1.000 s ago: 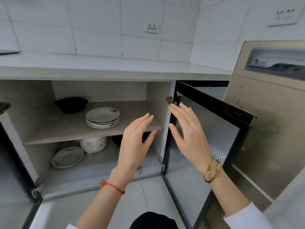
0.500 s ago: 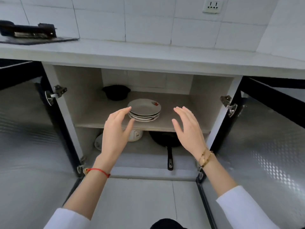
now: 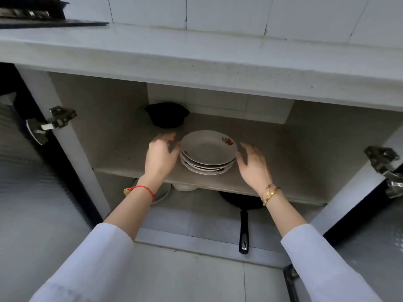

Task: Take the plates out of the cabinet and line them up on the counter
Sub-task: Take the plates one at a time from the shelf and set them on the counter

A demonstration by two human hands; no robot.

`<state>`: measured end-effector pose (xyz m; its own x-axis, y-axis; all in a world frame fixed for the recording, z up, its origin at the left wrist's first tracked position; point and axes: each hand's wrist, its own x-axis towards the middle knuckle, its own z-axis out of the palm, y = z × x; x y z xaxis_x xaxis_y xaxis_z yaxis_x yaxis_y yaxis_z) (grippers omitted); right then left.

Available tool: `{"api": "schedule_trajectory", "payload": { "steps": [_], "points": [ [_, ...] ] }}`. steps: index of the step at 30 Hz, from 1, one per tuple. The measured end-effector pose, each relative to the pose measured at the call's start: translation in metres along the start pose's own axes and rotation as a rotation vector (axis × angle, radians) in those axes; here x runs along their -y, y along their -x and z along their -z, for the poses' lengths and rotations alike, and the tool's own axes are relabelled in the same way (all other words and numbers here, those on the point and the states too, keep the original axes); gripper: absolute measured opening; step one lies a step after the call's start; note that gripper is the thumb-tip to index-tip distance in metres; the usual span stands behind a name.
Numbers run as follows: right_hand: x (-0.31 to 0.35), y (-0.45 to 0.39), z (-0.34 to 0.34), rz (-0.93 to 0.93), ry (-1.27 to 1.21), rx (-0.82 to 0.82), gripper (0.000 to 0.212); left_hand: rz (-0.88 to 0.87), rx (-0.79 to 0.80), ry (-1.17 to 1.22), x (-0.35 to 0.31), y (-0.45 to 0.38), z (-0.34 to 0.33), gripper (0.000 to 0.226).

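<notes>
The table (image 3: 196,55), a pale stone slab, runs across the whole view above both hands, and the part of it that shows is bare except for a dark stove (image 3: 32,12) far up to the left. Under it the cabinet (image 3: 72,153) stands with both doors swung wide. Its middle shelf (image 3: 283,153) is at the level of the hands, and the lower compartment is below the wrists.

The stack of plates (image 3: 208,152) sits on that shelf directly between the two hands, white with a small red flower print on the rim; I count about four, but the lower ones are partly hidden. The left hand (image 3: 161,155) is just beside the left edge of the stack, fingers spread and slightly bent. It may be touching the rim, but I cannot tell for sure. The right hand (image 3: 253,164) is near the right edge, spread and empty, with a small gap to the plates. So neither hand is clamped on anything yet.

Beyond the left hand, at the back, is a black pot (image 3: 166,114). Below the right wrist lies a black frying pan (image 3: 244,214), and below the left wrist another plate (image 3: 162,192) peeks out.

In my judgement this is the first step, the reach for the stack. The next move calls for both hands to close under the lowest rim, lift evenly, and clear the table edge above
</notes>
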<state>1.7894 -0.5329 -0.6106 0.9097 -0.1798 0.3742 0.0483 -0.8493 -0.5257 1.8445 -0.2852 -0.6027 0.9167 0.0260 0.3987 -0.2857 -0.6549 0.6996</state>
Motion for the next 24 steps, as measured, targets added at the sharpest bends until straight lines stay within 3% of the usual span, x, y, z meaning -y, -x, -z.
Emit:
{"api": "schedule_trajectory", "payload": {
  "steps": [8, 24],
  "points": [
    [-0.034, -0.044, -0.042, -0.178, -0.047, 0.090, 0.034, 0.182, 0.214, -0.118, 0.023, -0.048, -0.049, 0.036],
    [-0.040, -0.046, -0.064, -0.237, -0.251, 0.015, 0.027, 0.171, 0.183, -0.050, 0.041, -0.048, -0.065, 0.019]
  ]
}}
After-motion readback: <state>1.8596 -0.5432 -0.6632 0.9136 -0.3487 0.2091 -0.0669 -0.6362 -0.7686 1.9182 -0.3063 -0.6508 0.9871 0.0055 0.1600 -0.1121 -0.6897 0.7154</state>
